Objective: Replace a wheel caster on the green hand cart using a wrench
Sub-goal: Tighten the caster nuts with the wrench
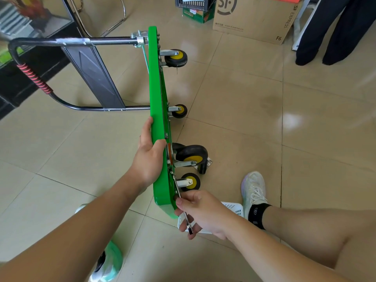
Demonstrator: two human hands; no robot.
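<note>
Hands (149,159) (203,208) on cart (157,88) edge and wrench (186,218)

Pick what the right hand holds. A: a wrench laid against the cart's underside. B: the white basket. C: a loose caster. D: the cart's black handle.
A: the right hand grips a metal wrench that runs up the green cart underside toward the nearest caster, while the left hand holds the cart's edge.
</note>
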